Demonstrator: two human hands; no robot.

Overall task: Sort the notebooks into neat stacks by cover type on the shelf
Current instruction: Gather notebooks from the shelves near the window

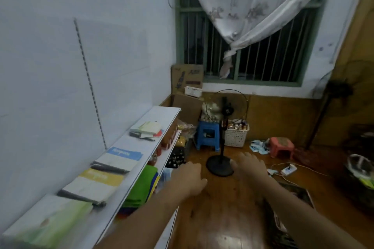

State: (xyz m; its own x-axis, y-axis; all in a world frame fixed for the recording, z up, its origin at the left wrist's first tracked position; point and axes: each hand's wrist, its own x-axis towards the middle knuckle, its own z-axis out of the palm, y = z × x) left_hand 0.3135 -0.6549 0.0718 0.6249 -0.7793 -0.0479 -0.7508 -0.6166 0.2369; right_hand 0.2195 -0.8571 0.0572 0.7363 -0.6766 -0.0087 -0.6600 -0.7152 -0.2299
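On the white top shelf (141,143) lie several notebook stacks. A green-covered stack (52,222) is nearest me, then a yellow-banded stack (93,184), then a blue-banded stack (119,159). A small mixed pile (146,130) with a pale green cover, a red edge and a pen sits at the far end. My left hand (188,178) hangs in the air just right of the shelf edge, fingers relaxed, holding nothing. My right hand (250,166) is stretched forward over the floor, palm down and empty.
Lower shelves hold green and blue folded items (141,186) and red jars. A standing fan (222,135), a blue stool (208,133), a white basket (235,134), a pink stool (282,146) and a power strip (289,169) stand on the wooden floor. Cardboard boxes (187,81) fill the corner.
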